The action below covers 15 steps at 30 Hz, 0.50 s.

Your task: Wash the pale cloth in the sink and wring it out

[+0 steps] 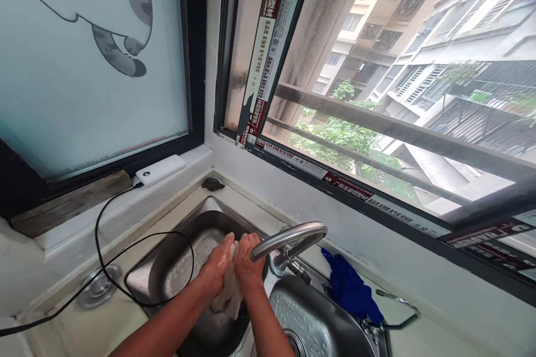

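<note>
Head view:
- Left hand [218, 268]: wet; grip closed, fingers bunched on one side of the pale cloth.
- Right hand [248, 262]: grip likewise closed on the pale cloth, set against the left hand; knuckles uppermost.
- Pale cloth [230, 295]: one, whitish, limp, folded; gathered between both hands and hanging above the left basin [161, 273]. Exact nature and full outline hard to make out.
- Concealed: fingertips and upper part of the pale cloth, behind the hands; part of the right hand, behind the spout end of the faucet [307, 230]; much of the left basin, behind the forearms.
- Cut off: both forearms and the right basin [310, 309], at the lower edge.
- Basins: two, brushed steel, rounded corners, beaded with water.
- Faucet: metal, curved spout, mounted between the basins.
- Blue cloth [352, 290]: crumpled, draped at the right basin's far edge, beside a bent metal rod [404, 321].
- Scouring pad [213, 184]: dark, coarse, on the cream counter [87, 332] behind the left basin.
- Round clear piece [100, 285]: on the counter, left; details unclear beneath the black cable [100, 251].
- White device [161, 170]: flat, oblong, rounded corners, on the window ledge; cable plugged in.
</note>
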### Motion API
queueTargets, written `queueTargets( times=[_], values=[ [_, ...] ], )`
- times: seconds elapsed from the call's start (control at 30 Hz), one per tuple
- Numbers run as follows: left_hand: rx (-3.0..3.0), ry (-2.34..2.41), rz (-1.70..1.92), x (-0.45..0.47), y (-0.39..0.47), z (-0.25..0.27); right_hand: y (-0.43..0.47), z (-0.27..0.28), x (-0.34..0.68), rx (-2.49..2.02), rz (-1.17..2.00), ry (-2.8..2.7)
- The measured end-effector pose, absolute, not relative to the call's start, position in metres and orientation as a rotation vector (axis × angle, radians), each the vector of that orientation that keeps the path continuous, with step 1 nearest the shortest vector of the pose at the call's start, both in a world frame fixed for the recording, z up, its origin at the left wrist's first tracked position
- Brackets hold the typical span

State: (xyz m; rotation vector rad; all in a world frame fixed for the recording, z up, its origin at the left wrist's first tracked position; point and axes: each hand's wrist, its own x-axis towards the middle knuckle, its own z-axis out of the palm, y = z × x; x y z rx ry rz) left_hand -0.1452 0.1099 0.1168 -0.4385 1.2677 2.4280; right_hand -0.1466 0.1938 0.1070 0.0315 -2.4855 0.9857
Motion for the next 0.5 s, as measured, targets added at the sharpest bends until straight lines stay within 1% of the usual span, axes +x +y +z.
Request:
queueTargets(
  times=[0.1,0.23,0.3,0.4,0.5],
  values=[
    [-0.311,1.371,2.341,-0.142,0.107,0.127,0.219,0.115,-0.158,-0.014,1.135,-2.467],
    [0.047,1.456,2.046,-0.144,0.085,0.140,0.229,0.123,-0.148,0.025,1.380,-2.455],
    [0.121,1.583,1.954,-0.145,0.075,0.144,0.234,0.124,-0.139,0.062,1.497,-2.463],
    [0.106,1.742,2.002,-0.145,0.069,0.150,0.244,0.121,-0.121,0.163,1.720,-2.486],
    [-0.052,1.612,2.202,-0.143,0.072,0.159,0.252,0.115,-0.103,0.245,2.008,-2.523]
  ],
)
